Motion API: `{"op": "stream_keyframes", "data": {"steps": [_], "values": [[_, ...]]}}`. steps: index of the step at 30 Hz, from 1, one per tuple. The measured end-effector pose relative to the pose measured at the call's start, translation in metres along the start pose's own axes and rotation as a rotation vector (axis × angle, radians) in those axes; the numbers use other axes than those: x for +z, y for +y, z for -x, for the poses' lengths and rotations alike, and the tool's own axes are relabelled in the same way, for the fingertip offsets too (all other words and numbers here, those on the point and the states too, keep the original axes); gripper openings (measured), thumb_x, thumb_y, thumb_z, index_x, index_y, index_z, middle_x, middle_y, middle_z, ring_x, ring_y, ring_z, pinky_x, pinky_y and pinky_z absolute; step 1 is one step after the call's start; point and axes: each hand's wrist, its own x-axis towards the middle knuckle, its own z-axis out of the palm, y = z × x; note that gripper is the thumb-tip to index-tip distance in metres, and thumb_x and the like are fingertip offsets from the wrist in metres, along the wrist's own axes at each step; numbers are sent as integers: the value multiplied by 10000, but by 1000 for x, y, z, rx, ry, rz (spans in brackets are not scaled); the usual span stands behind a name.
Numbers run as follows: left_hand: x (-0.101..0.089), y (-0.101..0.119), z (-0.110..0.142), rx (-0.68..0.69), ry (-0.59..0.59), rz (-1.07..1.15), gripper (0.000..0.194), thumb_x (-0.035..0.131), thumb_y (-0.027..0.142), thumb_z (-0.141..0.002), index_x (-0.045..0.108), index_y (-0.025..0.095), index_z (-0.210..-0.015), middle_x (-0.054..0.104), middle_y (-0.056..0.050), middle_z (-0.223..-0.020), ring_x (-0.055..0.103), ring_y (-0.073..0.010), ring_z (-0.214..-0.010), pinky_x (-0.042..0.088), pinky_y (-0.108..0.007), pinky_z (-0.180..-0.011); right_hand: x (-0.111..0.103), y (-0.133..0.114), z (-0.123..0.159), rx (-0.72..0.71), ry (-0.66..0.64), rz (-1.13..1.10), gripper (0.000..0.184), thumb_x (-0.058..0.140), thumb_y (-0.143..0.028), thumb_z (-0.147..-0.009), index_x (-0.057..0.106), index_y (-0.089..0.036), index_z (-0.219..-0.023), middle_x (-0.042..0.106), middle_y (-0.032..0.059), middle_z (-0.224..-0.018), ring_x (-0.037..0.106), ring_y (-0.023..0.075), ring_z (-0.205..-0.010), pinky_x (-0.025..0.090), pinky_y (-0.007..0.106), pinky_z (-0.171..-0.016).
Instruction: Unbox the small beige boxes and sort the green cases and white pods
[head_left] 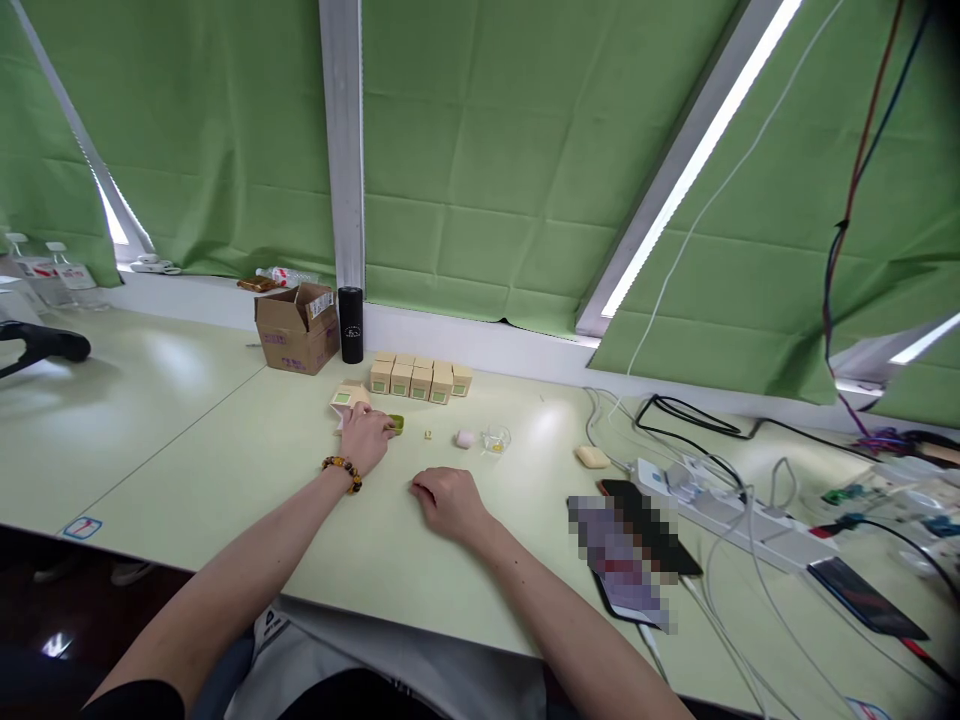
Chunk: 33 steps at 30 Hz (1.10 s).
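My left hand (365, 438) reaches over the table with its fingertips closed on a small green container (397, 425). Just behind that hand, a small kraft paper box (349, 396) with a green label stands partly hidden, with something pale pink beside it. My right hand (454, 502) rests on the table closer to me, fingers curled in, and nothing shows in it. Between and beyond the hands lie a tiny yellow piece (428, 435), a small pale pink block (464, 439) and a clear round dish (496, 439) with a bit of yellow in it.
Several kraft boxes (421, 381) stand in a row at the back, near a black tumbler (350, 325) and an open cardboard carton (298, 332). To the right are a cream-coloured case (592, 457), phones (622, 570), a white power strip (739, 515) and tangled cables.
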Motion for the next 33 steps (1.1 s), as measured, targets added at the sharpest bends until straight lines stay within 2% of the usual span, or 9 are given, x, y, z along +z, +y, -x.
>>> {"op": "stream_keyframes", "data": {"steps": [8, 19, 24, 27, 30, 33], "values": [[2, -1, -1, 0, -5, -1, 166, 645, 269, -875, 801, 271, -932, 810, -95, -1031, 493, -376, -1152, 300, -546, -991, 1, 0, 0, 9, 5, 1, 162, 594, -167, -947, 714, -238, -864, 766, -4, -818, 648, 147, -715, 303, 271, -618], [1, 2, -1, 6, -17, 14, 189, 621, 197, -846, 765, 256, -954, 800, -96, -1008, 523, -372, -1148, 325, -520, -958, 0, 0, 0, -4, 6, 14, 154, 593, -165, -948, 709, -234, -874, 762, -4, -829, 652, 139, -719, 310, 266, -612], [-3, 6, 1, -7, 21, 6, 258, 636, 179, -817, 730, 250, -1047, 776, -104, -1100, 508, -378, -1200, 325, -518, -966, -1, 0, 0, -9, 4, 22, 154, 596, -159, -945, 708, -236, -874, 758, -6, -826, 653, 135, -718, 325, 260, -614], [-9, 11, 2, -16, 89, -1, 280, 622, 206, -852, 695, 238, -1121, 762, -111, -1122, 497, -374, -1230, 319, -520, -1000, -1, 0, 1, -6, 3, 27, 153, 599, -163, -943, 711, -236, -870, 759, -4, -823, 653, 137, -709, 321, 258, -608], [-15, 16, 4, 25, 193, 22, 228, 545, 211, -927, 668, 224, -1118, 758, -97, -1026, 546, -330, -1167, 356, -480, -1003, -1, 0, 1, 1, 26, 17, 163, 588, -171, -952, 711, -235, -867, 761, 1, -822, 654, 139, -702, 328, 252, -608], [-17, 21, 9, 102, 176, 64, 208, 502, 205, -966, 651, 215, -1110, 723, -77, -891, 607, -282, -997, 413, -425, -933, -4, 4, 0, 9, 106, -5, 167, 568, -179, -961, 714, -227, -899, 766, 17, -839, 660, 145, -707, 359, 246, -625]]}}
